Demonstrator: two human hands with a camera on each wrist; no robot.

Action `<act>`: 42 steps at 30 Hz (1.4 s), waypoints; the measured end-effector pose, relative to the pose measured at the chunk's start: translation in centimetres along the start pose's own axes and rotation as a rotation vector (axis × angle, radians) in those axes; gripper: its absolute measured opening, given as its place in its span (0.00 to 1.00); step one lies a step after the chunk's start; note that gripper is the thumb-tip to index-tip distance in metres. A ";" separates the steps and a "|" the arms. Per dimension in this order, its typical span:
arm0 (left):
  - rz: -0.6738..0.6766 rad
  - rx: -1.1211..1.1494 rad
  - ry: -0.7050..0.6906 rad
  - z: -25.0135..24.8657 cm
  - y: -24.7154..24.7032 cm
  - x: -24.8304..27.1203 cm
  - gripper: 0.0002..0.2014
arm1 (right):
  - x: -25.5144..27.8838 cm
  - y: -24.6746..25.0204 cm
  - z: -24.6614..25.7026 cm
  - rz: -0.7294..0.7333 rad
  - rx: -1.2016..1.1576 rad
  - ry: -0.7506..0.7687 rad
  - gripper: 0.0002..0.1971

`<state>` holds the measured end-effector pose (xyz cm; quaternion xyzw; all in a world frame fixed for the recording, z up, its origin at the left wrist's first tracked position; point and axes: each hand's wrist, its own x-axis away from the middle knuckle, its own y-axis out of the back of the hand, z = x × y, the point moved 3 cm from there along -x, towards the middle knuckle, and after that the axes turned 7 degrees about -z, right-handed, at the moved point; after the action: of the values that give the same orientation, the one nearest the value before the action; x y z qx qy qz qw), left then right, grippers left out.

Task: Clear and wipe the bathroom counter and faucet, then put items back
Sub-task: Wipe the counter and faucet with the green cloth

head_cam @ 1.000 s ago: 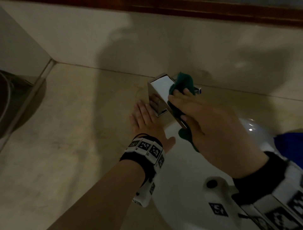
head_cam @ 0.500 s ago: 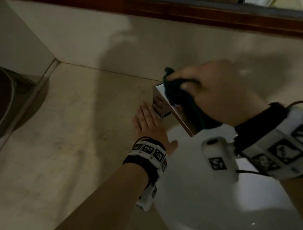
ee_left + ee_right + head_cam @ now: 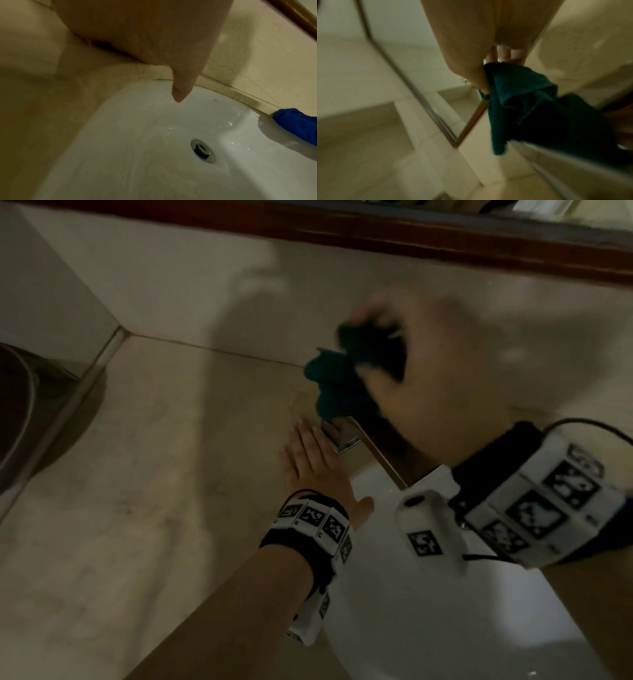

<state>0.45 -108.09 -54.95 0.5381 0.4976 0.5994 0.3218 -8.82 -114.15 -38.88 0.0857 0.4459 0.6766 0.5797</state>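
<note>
Head view gives me the beige stone counter [image 3: 144, 474] filling the left and middle, running back to a matching backsplash under a dark wooden frame [image 3: 411, 237]. I see the white sink basin [image 3: 428, 628] set into the counter's near right part; from the left wrist view its drain [image 3: 203, 151] sits toward the right of the bowl, and a blue cloth [image 3: 298, 124] lies over the basin's far right rim.

My right hand [image 3: 442, 378] is raised at the back edge of the basin, blurred, its fingers curled round a bunched dark green cloth [image 3: 337, 381], which it holds clamped. That cloth covers the top of the chrome faucet [image 3: 346, 436], which stands on the counter just behind the basin; only the faucet's lower mirrored face shows beneath the cloth. From the right wrist view the cloth [image 3: 530, 108] hangs from my fingertips [image 3: 505, 54] and drapes across the faucet's flat top.

My left hand [image 3: 317, 463] lies flat on the counter at the basin's back left rim, fingers straight and together, holding nothing, fingertips just beside the faucet's base. I cannot tell whether they touch it.
</note>
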 end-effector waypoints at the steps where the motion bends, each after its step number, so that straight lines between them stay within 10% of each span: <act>1: 0.004 -0.004 0.005 0.1 -0.1 0.0 0.57 | 0.5 -0.7 0.1 0.103 0.020 0.027 0.17; 7: -0.011 -0.022 -0.016 0.1 -0.5 -0.2 0.65 | 3.3 -1.8 -1.2 0.303 0.019 0.081 0.21; 18: 0.035 0.047 -0.096 1.3 0.7 -0.5 0.59 | 10.7 3.4 -2.1 -0.010 -0.043 -0.011 0.15; 23: -0.158 0.359 -0.157 3.4 7.0 0.0 0.33 | 10.8 3.4 -4.9 -0.199 -0.522 -0.550 0.14; 27: -0.392 0.653 -0.184 3.3 11.4 1.8 0.24 | 10.7 -0.9 -5.5 -0.048 -1.259 -1.153 0.15; 34: -0.398 0.658 -0.271 0.2 11.1 1.4 0.29 | 10.1 -4.6 -5.0 -0.122 -1.735 -1.286 0.23; 42: -0.430 0.555 -0.297 0.3 10.6 1.0 0.32 | 9.2 -7.5 -5.6 -0.136 -1.669 -1.271 0.32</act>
<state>2.09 -110.29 -44.63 0.5693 0.6905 0.2761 0.3506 -9.96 -109.58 -51.19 -0.0269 -0.5440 0.5660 0.6189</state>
